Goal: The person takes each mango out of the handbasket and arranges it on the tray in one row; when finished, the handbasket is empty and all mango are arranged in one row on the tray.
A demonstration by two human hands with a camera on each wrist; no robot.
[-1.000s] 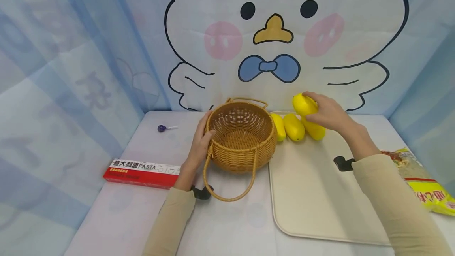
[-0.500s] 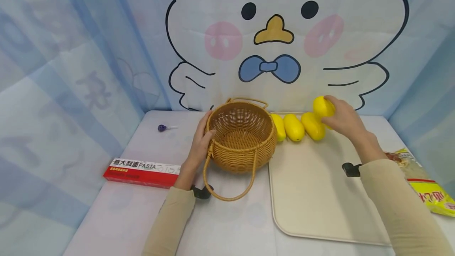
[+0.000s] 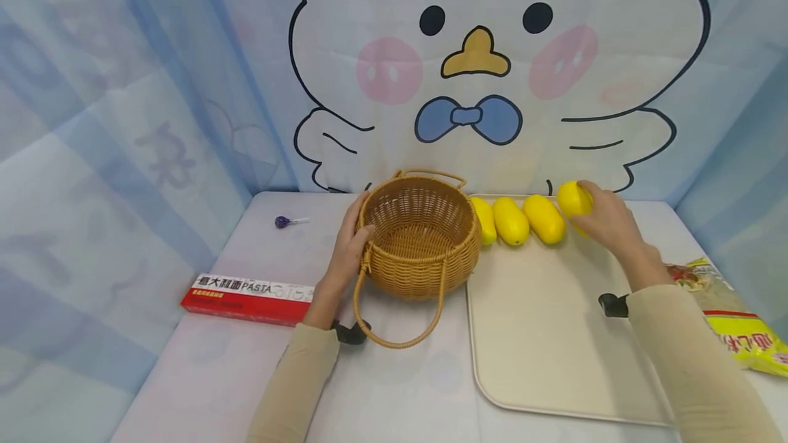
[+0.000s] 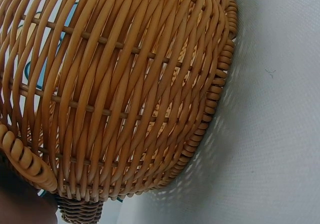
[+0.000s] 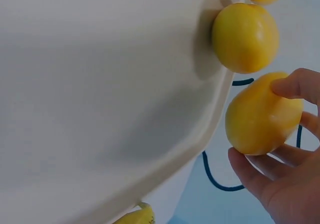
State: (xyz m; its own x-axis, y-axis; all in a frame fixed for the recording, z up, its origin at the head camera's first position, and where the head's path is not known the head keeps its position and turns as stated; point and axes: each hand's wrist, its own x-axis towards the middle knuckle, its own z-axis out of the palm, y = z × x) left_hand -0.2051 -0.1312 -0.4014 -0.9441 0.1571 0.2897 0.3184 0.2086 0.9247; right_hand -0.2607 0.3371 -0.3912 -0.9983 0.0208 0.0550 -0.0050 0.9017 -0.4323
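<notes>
My left hand (image 3: pixel 347 251) grips the left rim of a round wicker basket (image 3: pixel 418 282), thumb over the edge and fingers outside. Nothing lies on the part of the basket's floor that shows. In the left wrist view the woven side (image 4: pixel 125 84) fills much of the frame. My right hand (image 3: pixel 612 221) holds a yellow mango-like fruit (image 3: pixel 574 198) over the tray's back right part. The right wrist view shows thumb and fingers around this fruit (image 5: pixel 262 116), apart from the tray. Three similar yellow fruits (image 3: pixel 510 221) lie in a row at the tray's back edge, the leftmost partly hidden by the basket.
A beige tray (image 3: pixel 554 333) lies right of the basket. Beyond its right side is a yellow food bag (image 3: pixel 739 323), partly behind the right sleeve. On the left are a red and white pasta box (image 3: pixel 246 299) and a purple lollipop (image 3: pixel 283 222).
My right hand has carried its fruit rightward and slightly down, from above the rightmost fruit in the row to beside it. My left hand and the basket have stayed in place.
</notes>
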